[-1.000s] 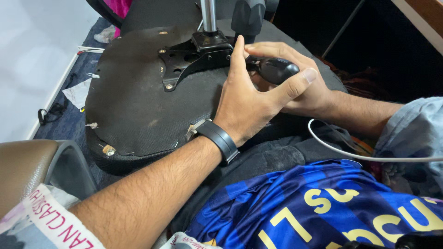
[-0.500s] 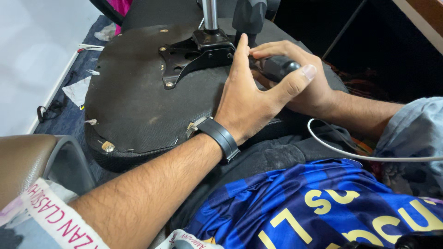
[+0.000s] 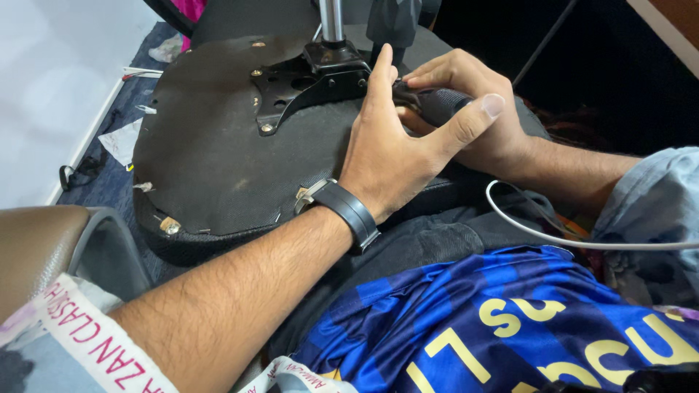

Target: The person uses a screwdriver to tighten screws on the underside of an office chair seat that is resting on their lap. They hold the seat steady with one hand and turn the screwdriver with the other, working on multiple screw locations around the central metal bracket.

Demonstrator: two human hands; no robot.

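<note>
**Both hands at the lever on an upturned chair seat**

An office chair seat [image 3: 218, 153] lies underside up across the person's lap, its black fabric base facing the camera. A black metal mounting plate [image 3: 298, 91] is bolted near the far edge of the seat, and a silver column [image 3: 332, 20] rises from it.

The left hand [image 3: 393, 156] rests on the seat just right of the plate. Its fingers point away toward the column, and its thumb [image 3: 473, 120] stretches out to the right across a black lever handle [image 3: 437, 105]. The grip here is loose and partly open: the thumb lies over the handle, the fingers stay flat.

The right hand [image 3: 473, 116] comes in from the right and closes around the same handle from behind. Its fingers curl over the top; the palm is mostly hidden by the left thumb.

A black watch [image 3: 349, 212] sits on the left wrist. A white cable [image 3: 553, 236] loops over the dark trousers, beside a blue striped shirt [image 3: 510, 320]. A brown armrest [image 3: 36, 247] shows at lower left, and scraps of paper [image 3: 120, 138] lie on the blue floor beyond the seat.
</note>
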